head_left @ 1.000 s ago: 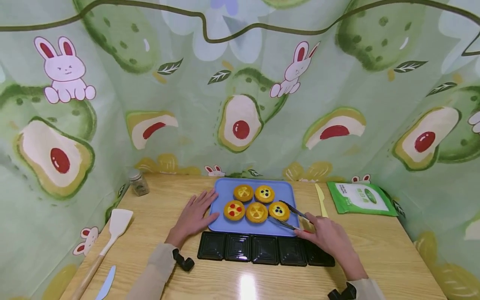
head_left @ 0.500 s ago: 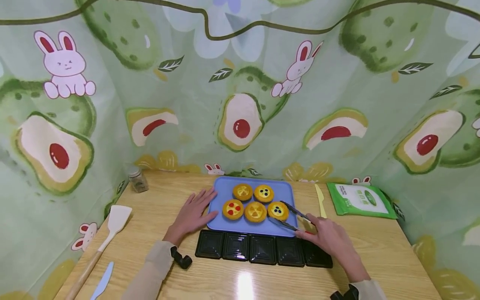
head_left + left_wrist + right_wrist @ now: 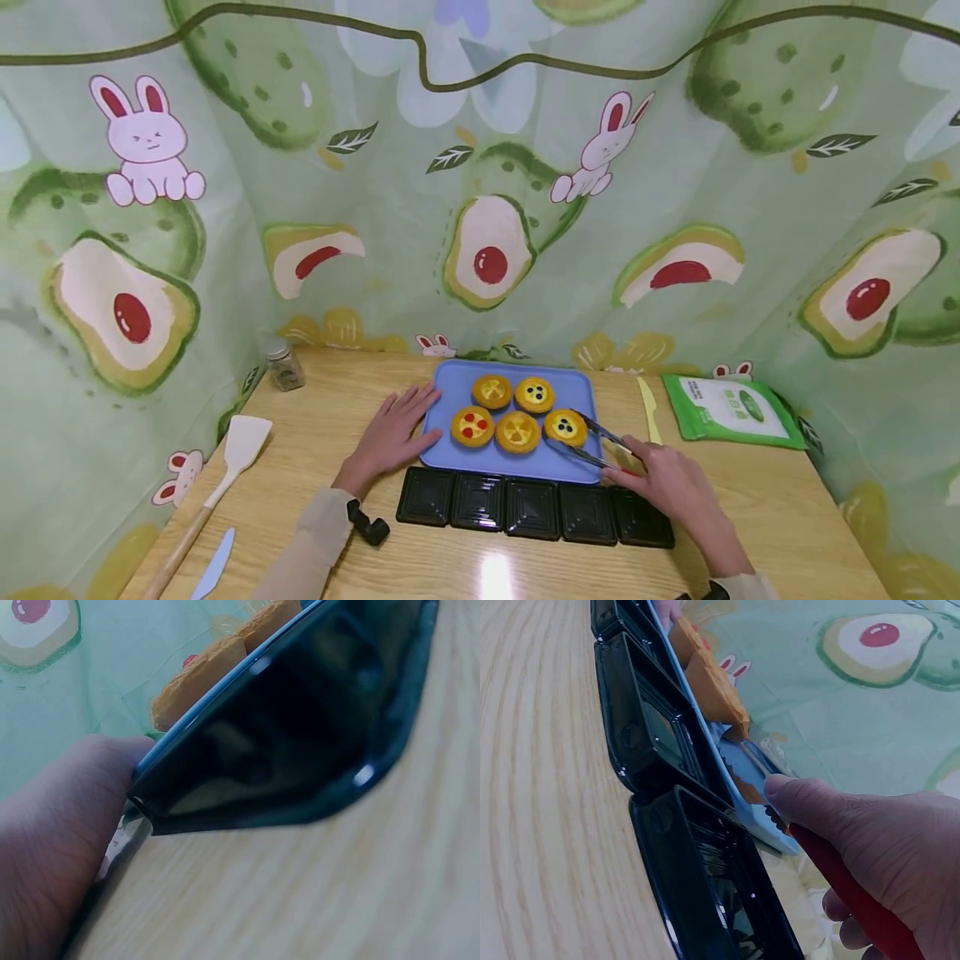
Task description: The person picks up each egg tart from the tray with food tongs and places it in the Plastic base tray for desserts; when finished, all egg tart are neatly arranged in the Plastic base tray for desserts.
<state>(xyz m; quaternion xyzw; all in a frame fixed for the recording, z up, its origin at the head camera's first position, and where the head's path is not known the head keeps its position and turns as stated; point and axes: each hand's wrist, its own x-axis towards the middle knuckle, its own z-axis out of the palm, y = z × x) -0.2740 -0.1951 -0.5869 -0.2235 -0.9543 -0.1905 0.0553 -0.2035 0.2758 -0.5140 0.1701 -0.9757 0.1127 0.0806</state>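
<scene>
In the head view, a blue tray holds several egg tarts. My right hand grips red-handled tongs, whose two arms stand on either side of the front right tart, topped with blueberries. Whether the tips press on it I cannot tell. My left hand lies at the tray's left edge, fingers extended and touching it. Beside that tart are a plain-topped tart and one with red berries. In the right wrist view the thumb lies along the tongs' red handle.
A row of black square containers runs along the tray's front edge. A spatula and a light blue knife lie at the left. Behind them stands a small jar. A yellow knife and a green packet lie right.
</scene>
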